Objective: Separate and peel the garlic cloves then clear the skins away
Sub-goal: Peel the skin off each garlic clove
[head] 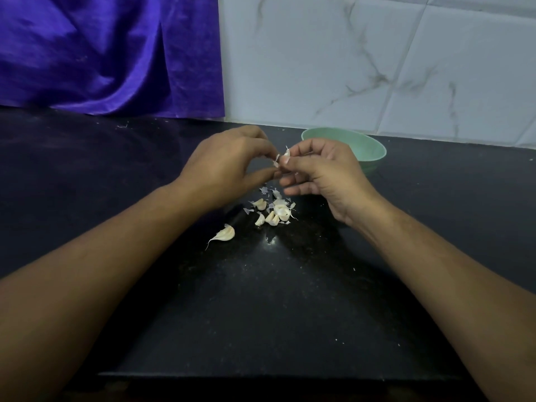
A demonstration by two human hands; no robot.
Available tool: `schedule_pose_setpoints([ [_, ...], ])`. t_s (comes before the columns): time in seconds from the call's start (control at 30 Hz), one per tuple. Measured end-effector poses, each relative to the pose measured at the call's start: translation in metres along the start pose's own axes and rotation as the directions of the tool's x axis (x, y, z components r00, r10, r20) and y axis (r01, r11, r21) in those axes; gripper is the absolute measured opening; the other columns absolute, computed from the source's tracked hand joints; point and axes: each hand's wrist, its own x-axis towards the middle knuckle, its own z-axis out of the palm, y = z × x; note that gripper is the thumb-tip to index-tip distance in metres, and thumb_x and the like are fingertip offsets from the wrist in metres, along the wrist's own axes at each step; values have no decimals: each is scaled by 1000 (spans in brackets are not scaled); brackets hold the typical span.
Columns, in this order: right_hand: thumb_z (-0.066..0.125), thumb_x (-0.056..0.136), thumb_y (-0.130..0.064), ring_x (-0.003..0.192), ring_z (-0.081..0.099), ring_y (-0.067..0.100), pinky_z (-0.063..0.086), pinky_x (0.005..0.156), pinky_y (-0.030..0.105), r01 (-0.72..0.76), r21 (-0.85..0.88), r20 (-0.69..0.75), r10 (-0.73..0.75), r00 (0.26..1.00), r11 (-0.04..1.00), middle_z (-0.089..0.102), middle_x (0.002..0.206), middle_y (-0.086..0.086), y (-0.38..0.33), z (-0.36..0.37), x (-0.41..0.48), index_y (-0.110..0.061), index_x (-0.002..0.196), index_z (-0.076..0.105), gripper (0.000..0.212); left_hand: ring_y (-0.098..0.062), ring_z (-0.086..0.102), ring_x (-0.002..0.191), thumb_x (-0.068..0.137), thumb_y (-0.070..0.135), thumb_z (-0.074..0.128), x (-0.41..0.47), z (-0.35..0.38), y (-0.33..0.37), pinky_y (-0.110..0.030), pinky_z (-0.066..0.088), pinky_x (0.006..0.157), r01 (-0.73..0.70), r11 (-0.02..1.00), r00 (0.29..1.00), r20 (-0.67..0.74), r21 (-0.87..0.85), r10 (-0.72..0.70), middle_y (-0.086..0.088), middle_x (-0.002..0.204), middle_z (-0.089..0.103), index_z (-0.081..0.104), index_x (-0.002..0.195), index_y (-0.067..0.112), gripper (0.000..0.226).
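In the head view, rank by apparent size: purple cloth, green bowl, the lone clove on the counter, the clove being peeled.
1. purple cloth
2. green bowl, partly behind the right hand
3. lone clove looks bigger than the held clove, but that one is mostly hidden in the grip, so unsure.
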Motion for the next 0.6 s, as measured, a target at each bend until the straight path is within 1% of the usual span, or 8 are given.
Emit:
schedule_pose_setpoints([
  [0.07,74,91,-4,60,68,17,61,55,28,-16,4,13,16,1000,1000,75,81,16,-1,1,-1,-1,101,65,14,-15,60,105,94,47,63,0,-1,0,-35,48,74,-28,998,1000,7,55,28,6,117,64,75,117,25,34],
  [0.13,74,92,-3,59,66,17,61,55,28,-35,13,32,34,999,999,73,81,16,-2,0,0,-1,101,65,13,-19,58,111,94,49,55,1,-2,1,-38,50,73,-48,994,998,48,97,44,2,119,61,73,119,23,39],
  [0.23,69,93,-1,58,65,20,62,58,33,-45,-19,90,46,995,999,70,75,15,-2,-2,2,-5,96,61,10,-22,54,112,98,53,41,2,-3,2,-38,49,73,-113,983,989,107,145,98,-2,119,59,70,118,21,48],
  [0.33,62,94,4,56,64,21,62,60,37,-25,-59,129,32,991,998,69,71,14,-3,-4,2,-4,98,58,10,-22,52,110,97,55,33,2,-3,3,-40,49,79,-151,978,982,137,146,131,-5,119,58,68,118,18,55],
  [0.4,60,93,5,57,65,23,63,60,36,-3,-74,142,14,990,997,69,74,16,-4,-5,2,-3,99,59,10,-22,50,110,97,55,31,2,-2,4,-42,50,82,-150,978,980,154,147,128,-6,119,56,66,121,17,57],
  [0.47,60,94,5,58,66,23,63,60,35,10,-69,146,1,989,998,71,79,18,-4,-6,2,-4,97,61,10,-20,49,108,98,53,31,2,-2,3,-42,50,81,-145,980,980,159,138,123,-5,117,56,66,120,16,55],
  [0.53,60,96,4,61,69,22,64,62,35,11,-42,152,-5,988,999,71,87,21,-3,-6,3,-4,96,62,9,-18,48,105,101,51,33,2,-2,0,-42,50,80,-137,984,982,143,114,120,-3,113,55,66,114,17,49],
  [0.6,64,98,0,64,71,22,65,65,36,11,-6,167,-10,986,1000,70,93,25,-1,-6,3,-3,98,63,3,-17,48,105,103,48,40,1,-1,-5,-41,49,81,-101,994,987,128,52,93,0,111,53,66,110,18,40],
])
